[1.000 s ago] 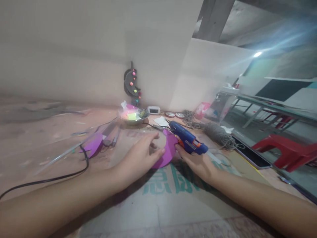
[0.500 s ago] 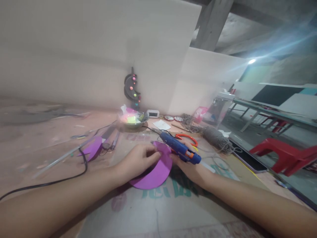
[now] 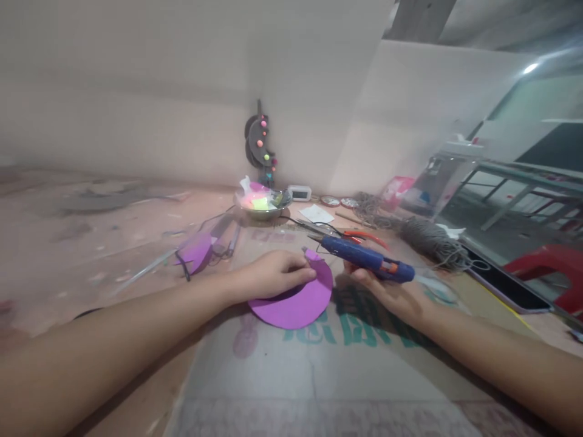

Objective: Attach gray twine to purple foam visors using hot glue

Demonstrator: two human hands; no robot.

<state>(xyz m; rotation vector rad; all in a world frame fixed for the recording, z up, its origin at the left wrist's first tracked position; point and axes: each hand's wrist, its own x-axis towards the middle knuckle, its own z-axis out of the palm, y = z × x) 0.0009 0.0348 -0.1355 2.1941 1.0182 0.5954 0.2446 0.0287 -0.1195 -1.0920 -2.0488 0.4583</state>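
My left hand (image 3: 282, 274) is closed on a curved purple sheet piece (image 3: 300, 308), thumb on top, above a cardboard sheet (image 3: 255, 388). The piece is shaped like a crescent, and its upper tip has a small folded end. In my right hand (image 3: 382, 288) is a blue glue gun (image 3: 364, 258) with a pale glue stick at its back. Its nozzle points left, above and just right of the purple tip, apart from it. My right fingers are partly hidden behind the gun.
Another purple piece (image 3: 197, 252) lies at left near a cord. Behind stand a metal bowl (image 3: 264, 212) of bright bits and a dark crescent ornament (image 3: 260, 142). Orange-handled scissors (image 3: 364, 235), grey yarn (image 3: 428, 240), a phone (image 3: 505, 276) and a clear container (image 3: 430, 176) are at right.
My right hand has drawn the glue gun rightward, away from the purple crescent, which it was close against. My left hand still holds the crescent. The camera view has turned slightly left.
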